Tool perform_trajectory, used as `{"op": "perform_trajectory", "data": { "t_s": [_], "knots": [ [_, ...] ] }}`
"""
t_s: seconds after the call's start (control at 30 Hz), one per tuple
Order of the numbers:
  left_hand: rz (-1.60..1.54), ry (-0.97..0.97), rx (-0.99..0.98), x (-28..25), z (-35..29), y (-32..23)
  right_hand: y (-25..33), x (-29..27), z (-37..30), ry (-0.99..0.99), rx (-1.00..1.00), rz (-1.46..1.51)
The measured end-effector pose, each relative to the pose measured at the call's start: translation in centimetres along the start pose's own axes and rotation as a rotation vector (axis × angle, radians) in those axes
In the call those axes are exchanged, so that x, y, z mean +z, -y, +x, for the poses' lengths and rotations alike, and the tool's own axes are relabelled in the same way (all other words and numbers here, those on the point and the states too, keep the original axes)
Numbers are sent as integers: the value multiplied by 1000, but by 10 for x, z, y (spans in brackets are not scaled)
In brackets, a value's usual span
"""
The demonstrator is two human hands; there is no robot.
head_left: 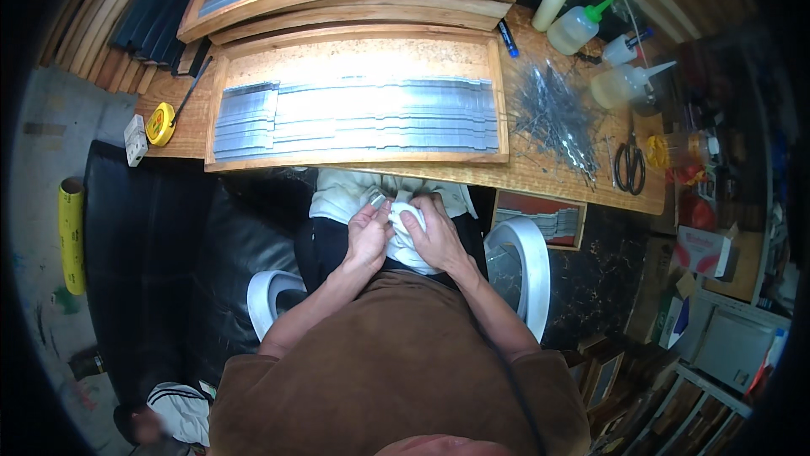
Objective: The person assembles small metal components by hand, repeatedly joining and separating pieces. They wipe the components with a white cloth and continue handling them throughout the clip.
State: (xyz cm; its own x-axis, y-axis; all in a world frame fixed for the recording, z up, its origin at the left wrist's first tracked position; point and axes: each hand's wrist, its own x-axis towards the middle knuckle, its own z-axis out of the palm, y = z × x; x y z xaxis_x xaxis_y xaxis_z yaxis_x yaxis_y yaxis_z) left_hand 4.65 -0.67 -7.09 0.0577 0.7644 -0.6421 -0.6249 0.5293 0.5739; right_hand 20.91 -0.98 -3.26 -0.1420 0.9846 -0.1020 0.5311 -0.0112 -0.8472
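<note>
Over my lap, my left hand (pixel 368 235) pinches a small shiny piece (pixel 377 199), silvery and apparently metal; its exact kind is too small to tell. Close beside it, my right hand (pixel 439 235) is closed round a bunched white cloth (pixel 403 241). The two hands nearly meet at the fingertips. More pale cloth (pixel 333 193) lies across my lap beneath the table edge. Just beyond my hands, a shallow wooden tray (pixel 354 161) on the table holds rows of thin grey metal strips (pixel 354 123), with bright glare across their middle.
Stacked wooden trays (pixel 363 13) stand behind. A yellow tape measure (pixel 160 124) lies left; thin metal wires (pixel 557 114), black scissors (pixel 629 167) and squeeze bottles (pixel 578 30) sit right. An open drawer (pixel 540 203) is below the table. White chair arms (pixel 531 279) flank me.
</note>
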Motion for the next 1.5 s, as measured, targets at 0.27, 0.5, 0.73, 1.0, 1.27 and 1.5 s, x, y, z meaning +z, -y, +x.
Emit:
{"op": "perform_trajectory", "data": {
  "t_s": [0.27,0.5,0.73,1.0,1.27,1.5],
  "knots": [
    [-62,-2,105,-8,1,15,12,6,2,-51,52,-53],
    [-51,5,135,-9,6,13,10,5,-2,-55,13,-50],
    [-173,23,98,5,-2,10,11,16,-1,-118,140,-25],
    [-288,-45,-7,-3,10,24,-6,21,9,-85,206,-13],
    [-181,5,-34,-4,9,21,-17,13,1,-3,54,144],
    [-211,77,152,6,5,14,-18,-3,0,-14,127,198]
  ]
}}
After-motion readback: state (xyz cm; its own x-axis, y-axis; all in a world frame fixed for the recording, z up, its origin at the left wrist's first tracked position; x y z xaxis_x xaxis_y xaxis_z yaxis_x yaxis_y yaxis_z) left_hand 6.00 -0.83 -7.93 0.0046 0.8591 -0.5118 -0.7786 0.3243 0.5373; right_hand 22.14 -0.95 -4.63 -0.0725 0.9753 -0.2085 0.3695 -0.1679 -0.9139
